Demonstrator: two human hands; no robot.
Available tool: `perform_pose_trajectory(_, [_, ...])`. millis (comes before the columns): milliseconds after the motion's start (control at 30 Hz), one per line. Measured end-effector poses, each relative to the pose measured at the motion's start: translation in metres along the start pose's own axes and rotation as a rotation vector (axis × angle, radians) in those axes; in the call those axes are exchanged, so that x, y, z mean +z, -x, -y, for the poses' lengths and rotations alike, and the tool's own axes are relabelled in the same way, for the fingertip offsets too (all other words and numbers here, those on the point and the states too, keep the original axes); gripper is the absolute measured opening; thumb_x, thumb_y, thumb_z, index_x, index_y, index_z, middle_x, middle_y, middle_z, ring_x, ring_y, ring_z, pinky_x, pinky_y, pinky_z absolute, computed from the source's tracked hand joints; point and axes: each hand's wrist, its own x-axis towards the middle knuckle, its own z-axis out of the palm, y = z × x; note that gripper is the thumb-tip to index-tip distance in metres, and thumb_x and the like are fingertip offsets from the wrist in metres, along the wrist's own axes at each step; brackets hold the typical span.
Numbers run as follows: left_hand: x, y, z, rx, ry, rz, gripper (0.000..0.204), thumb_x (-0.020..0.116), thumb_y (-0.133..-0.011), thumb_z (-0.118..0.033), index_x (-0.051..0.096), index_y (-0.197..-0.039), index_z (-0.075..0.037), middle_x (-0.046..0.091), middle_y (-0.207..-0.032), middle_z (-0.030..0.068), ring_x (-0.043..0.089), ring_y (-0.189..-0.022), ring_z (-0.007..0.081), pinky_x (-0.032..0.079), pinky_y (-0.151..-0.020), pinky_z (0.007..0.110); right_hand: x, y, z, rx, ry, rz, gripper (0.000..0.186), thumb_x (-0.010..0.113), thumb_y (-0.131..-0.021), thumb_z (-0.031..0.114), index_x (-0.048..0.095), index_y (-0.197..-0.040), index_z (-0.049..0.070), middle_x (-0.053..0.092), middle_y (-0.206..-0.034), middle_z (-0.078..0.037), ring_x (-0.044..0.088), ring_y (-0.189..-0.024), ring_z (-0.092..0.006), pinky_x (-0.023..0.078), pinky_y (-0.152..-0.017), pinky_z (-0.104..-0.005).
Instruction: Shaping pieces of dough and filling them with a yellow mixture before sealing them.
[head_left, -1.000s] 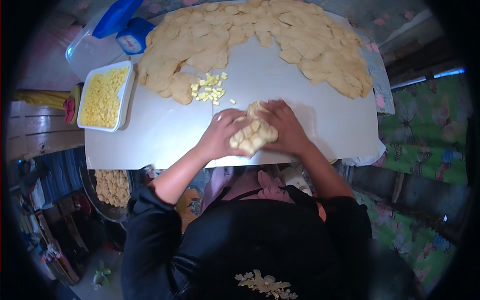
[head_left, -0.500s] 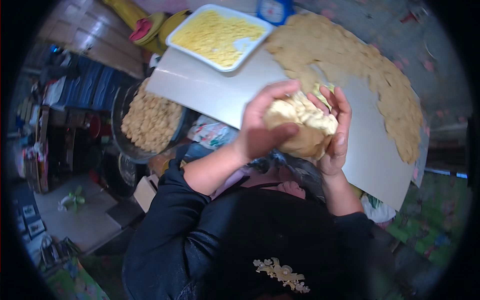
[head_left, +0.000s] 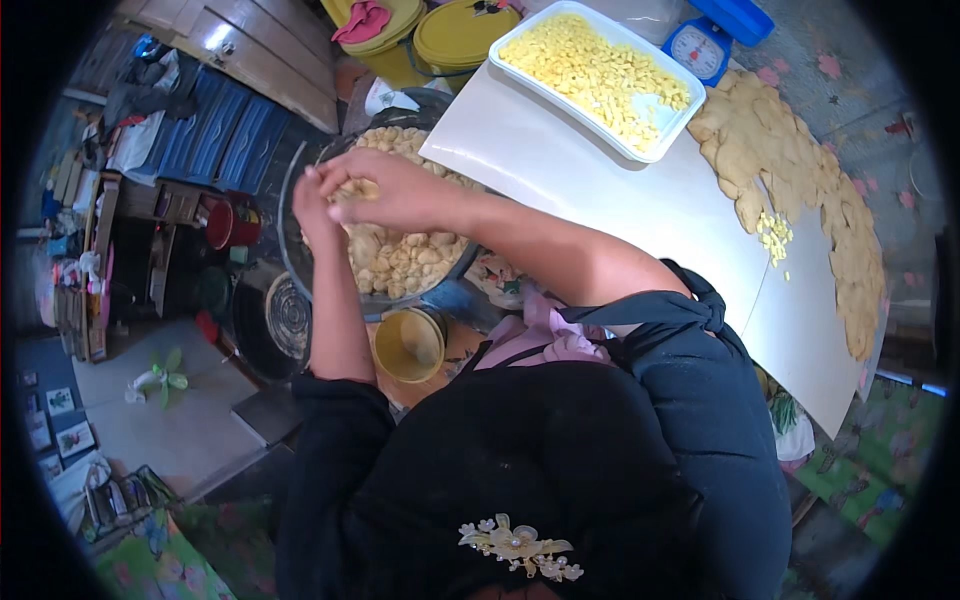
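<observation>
Both hands are together above a large dark basin (head_left: 300, 262) filled with lumpy dough pieces (head_left: 410, 262). My left hand (head_left: 318, 208) is raised on the left side with its fingers curled. Reaching across from the right, my right hand (head_left: 395, 190) bends its fingers toward the left one. A small tan piece of dough (head_left: 357, 190) shows between them, partly covered by the fingers. On the white board lies a flat spread of dough (head_left: 850, 235), with a small heap of pale yellow bits (head_left: 774, 236) at its inner edge.
A white tray (head_left: 643, 157) of yellow bits and a blue dial scale (head_left: 700, 50) stand at the far side. Yellow lidded buckets (head_left: 465, 35) are behind the basin. A yellow pail (head_left: 408, 345) stands in front of it, with a black tub (head_left: 270, 325) to the left.
My hands have swung left from the board to above the basin. The large pale dough mass they cupped is no longer seen whole. Yellow bits now show on the board.
</observation>
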Motion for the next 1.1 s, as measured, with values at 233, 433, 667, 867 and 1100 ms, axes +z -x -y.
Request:
perform_pose_trajectory(233, [0.048, 0.058, 0.019, -0.286, 0.051, 0.155, 0.020, 0.055, -0.090, -0.017, 0.060, -0.094, 0.002, 0.061, -0.095, 0.0076, 0.055, -0.089, 0.0149, 0.042, -0.083, 0.029, -0.044, 0.064, -0.022, 0.193, 0.446, 0.147, 0.040, 0.065, -0.081, 0.033, 0.058, -0.110, 0.007, 0.055, -0.108, -0.017, 0.054, -0.102, -0.0299, 0.043, -0.089, -0.0375])
perform_pose_trajectory(433, [0.142, 0.127, -0.066, 0.203, 0.004, 0.935, 0.012, 0.059, -0.085, -0.011, 0.061, -0.092, -0.002, 0.062, -0.093, 0.0092, 0.058, -0.088, 0.0213, 0.045, -0.080, 0.031, -0.095, 0.215, 0.036, 0.335, 0.593, -0.102, 0.034, 0.063, -0.083, 0.023, 0.057, -0.112, 0.005, 0.057, -0.107, -0.016, 0.056, -0.101, -0.0294, 0.043, -0.089, -0.0369])
perform_pose_trajectory(667, [0.302, 0.212, -0.129, 0.673, 0.062, 1.349, 0.013, 0.057, -0.083, -0.011, 0.061, -0.090, -0.002, 0.059, -0.093, 0.0155, 0.056, -0.093, 0.0336, 0.045, -0.083, 0.039, -0.168, 0.390, 0.091, 0.569, 0.951, -0.876, 0.031, 0.062, -0.079, 0.017, 0.060, -0.106, 0.003, 0.059, -0.100, -0.017, 0.057, -0.097, -0.0324, 0.045, -0.086, -0.0382])
perform_pose_trajectory(867, [0.456, 0.246, -0.135, 0.710, -0.086, 1.283, 0.021, 0.050, -0.082, -0.006, 0.060, -0.100, -0.001, 0.059, -0.102, 0.0207, 0.054, -0.100, 0.0378, 0.043, -0.087, 0.041, -0.237, 0.482, 0.073, 0.641, 1.419, -1.107, 0.030, 0.064, -0.078, 0.020, 0.064, -0.105, 0.008, 0.058, -0.101, -0.009, 0.051, -0.098, -0.0281, 0.039, -0.086, -0.0391])
perform_pose_trajectory(1100, [0.464, 0.253, -0.124, 0.822, -0.527, 1.292, 0.042, 0.056, -0.080, -0.011, 0.052, -0.122, -0.009, 0.054, -0.115, 0.0159, 0.050, -0.109, 0.0332, 0.039, -0.091, 0.043, -0.257, 0.509, 0.064, 0.407, 1.266, -0.931, 0.013, 0.064, -0.078, 0.019, 0.063, -0.089, 0.012, 0.058, -0.094, -0.004, 0.054, -0.090, -0.0246, 0.037, -0.080, -0.0372])
